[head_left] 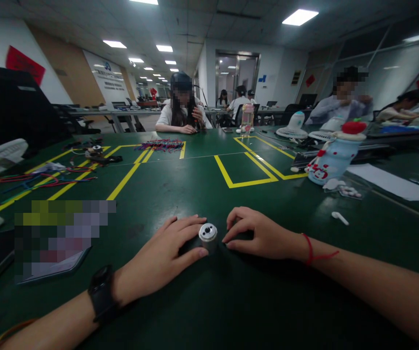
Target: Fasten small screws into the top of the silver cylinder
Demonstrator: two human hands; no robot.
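A small silver cylindrical motor (pixel 208 233) stands upright on the green table, its round top face showing a dark centre and small holes. My left hand (pixel 165 250) rests beside it with thumb and forefinger closed about its sides; the other fingers stretch out behind it. Just right of the motor is my right hand (pixel 258 233), apart from it. Its fingers are curled, with thumb and forefinger tips brought together in a pinch. Whatever may be between those tips is too small and dark to make out.
Yellow tape (pixel 227 175) marks the green table (pixel 180 189). Loose wires (pixel 67 177) lie left, a wire bundle (pixel 164 145) farther back. At right are a blue bottle (pixel 335 158), a white earbud (pixel 340 218) and paper (pixel 395 182). A person (pixel 182 109) sits opposite.
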